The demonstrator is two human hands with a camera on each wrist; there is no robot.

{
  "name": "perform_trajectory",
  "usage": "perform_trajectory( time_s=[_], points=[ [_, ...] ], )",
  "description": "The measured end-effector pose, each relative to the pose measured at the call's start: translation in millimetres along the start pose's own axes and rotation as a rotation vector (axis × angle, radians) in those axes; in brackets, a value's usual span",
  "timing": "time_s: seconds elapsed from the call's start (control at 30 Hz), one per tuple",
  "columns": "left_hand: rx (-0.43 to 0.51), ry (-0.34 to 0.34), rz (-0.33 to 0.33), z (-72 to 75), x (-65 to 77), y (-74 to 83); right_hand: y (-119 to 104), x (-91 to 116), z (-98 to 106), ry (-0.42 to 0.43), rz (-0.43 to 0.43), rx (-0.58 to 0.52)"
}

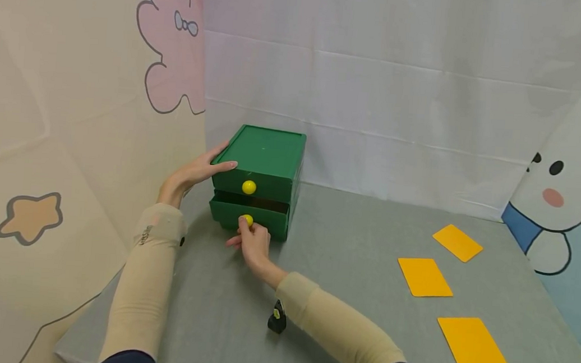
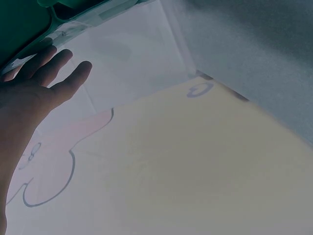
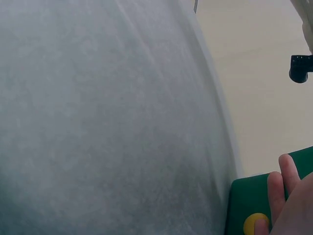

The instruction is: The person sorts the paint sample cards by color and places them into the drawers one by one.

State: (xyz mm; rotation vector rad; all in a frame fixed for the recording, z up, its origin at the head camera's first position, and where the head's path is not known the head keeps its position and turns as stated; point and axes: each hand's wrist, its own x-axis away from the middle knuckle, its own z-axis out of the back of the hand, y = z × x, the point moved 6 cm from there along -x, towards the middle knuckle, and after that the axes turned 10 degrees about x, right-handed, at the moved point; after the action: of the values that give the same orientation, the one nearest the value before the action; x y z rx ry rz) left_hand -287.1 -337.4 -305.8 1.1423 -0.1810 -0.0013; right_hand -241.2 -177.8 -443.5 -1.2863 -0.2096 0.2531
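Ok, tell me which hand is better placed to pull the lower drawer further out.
Probably the right hand: it grips the yellow knob on the lower drawer, while the left hand rests against the green box, better placed to steady it.

Two drawers [image 1: 273, 221], two knobs [image 1: 248, 187], three cards [image 1: 425, 277]

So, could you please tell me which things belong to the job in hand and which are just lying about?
Seemingly in use:
green drawer unit, left hand against it
lower drawer, partly open
its yellow knob, right hand on it

Apparently lying about:
three orange cards, untouched on the grey tabletop
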Motion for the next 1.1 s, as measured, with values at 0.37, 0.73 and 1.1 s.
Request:
perform_trajectory(
  time_s=[0.37,0.73,1.1],
  points=[
    [0.009,0.009,-0.008,-0.5,2.1,-0.1,-2.4,-19.2,8.3,0.030,-0.007,0.051],
    [0.006,0.005,-0.027,2.4,2.5,0.8,3.5,-26.4,15.8,-0.049,-0.061,0.080],
    [-0.001,0.010,-0.046,5.5,0.7,-2.4,44.9,-16.9,9.1,-0.109,-0.386,-0.031]
  ],
)
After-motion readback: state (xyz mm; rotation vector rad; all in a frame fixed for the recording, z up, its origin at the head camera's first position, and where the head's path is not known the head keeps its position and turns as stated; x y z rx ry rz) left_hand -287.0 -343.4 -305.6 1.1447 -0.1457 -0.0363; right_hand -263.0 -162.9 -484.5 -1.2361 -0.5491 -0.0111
